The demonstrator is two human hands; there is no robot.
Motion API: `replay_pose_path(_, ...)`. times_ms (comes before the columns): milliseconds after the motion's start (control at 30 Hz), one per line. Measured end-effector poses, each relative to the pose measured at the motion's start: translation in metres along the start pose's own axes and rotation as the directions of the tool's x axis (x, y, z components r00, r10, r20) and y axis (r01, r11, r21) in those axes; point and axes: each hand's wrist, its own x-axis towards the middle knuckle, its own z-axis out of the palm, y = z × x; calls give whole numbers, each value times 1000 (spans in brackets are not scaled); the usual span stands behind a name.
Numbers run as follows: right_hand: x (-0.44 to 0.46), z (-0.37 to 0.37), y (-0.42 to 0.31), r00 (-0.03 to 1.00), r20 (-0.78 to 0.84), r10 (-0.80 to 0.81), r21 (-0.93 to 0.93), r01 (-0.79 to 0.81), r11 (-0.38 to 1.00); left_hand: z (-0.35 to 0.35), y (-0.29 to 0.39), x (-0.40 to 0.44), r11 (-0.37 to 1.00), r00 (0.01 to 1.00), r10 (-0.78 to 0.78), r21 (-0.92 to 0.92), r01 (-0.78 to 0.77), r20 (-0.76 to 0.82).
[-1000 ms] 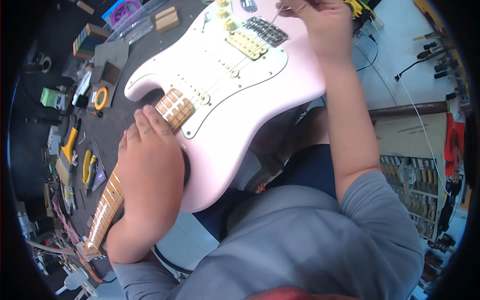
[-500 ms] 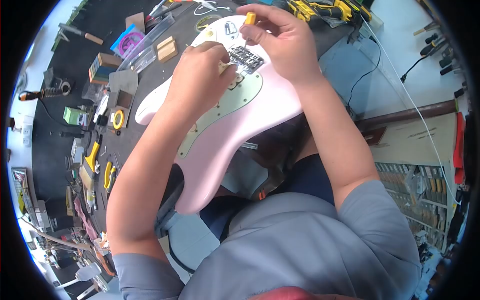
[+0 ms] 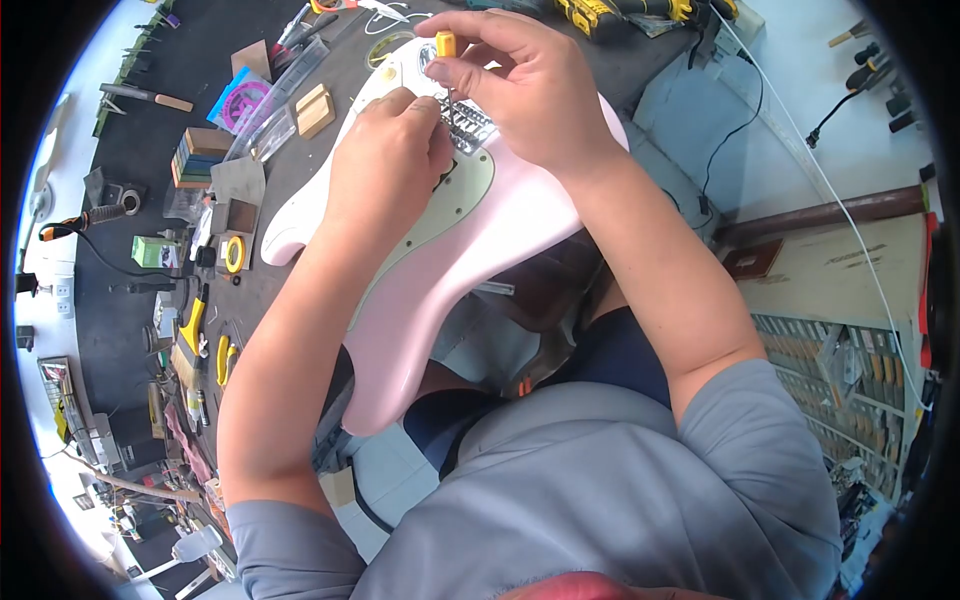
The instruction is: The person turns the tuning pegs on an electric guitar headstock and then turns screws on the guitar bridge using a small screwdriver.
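A pink electric guitar body [image 3: 430, 310] with a pale green pickguard [image 3: 468, 190] lies across the table edge, over my lap. My right hand [image 3: 535, 85] pinches a small screwdriver [image 3: 446, 45] by its yellow handle. Its thin shaft points down at the metal bridge [image 3: 468, 122], around the end nearer my left hand; the exact contact of the tip is too small to make out. Beside the bridge, my left hand [image 3: 385, 150] rests over the guitar with fingers curled in. Whatever its fingertips hold or press is hidden.
Left on the dark table are a wooden block [image 3: 315, 110], a roll of yellow tape [image 3: 235, 254], a brush [image 3: 188, 340] and yellow-handled pliers [image 3: 226, 360]. A yellow-black power tool [image 3: 590, 15] lies at the back. Drawers of tools [image 3: 860, 380] stand at right.
The screwdriver in my right hand has moved left along the bridge. My left hand's fingers have curled in more tightly by the bridge. The whole view has shifted slightly.
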Motion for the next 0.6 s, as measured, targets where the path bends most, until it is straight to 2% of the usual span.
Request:
replay_pose_path(300,2,-1,-6,999,21,34,-40,-33,999,-1,6,0,999,999,-38,32,38,12)
replay_pose_path(400,6,-2,4,993,28,-118,-115,121,986,-1,5,1,999,999,-37,36,36,21)
replay_pose_path(600,17,-7,-11,993,118,-29,-101,41,994,-1,6,1,998,999,-45,52,44,21)
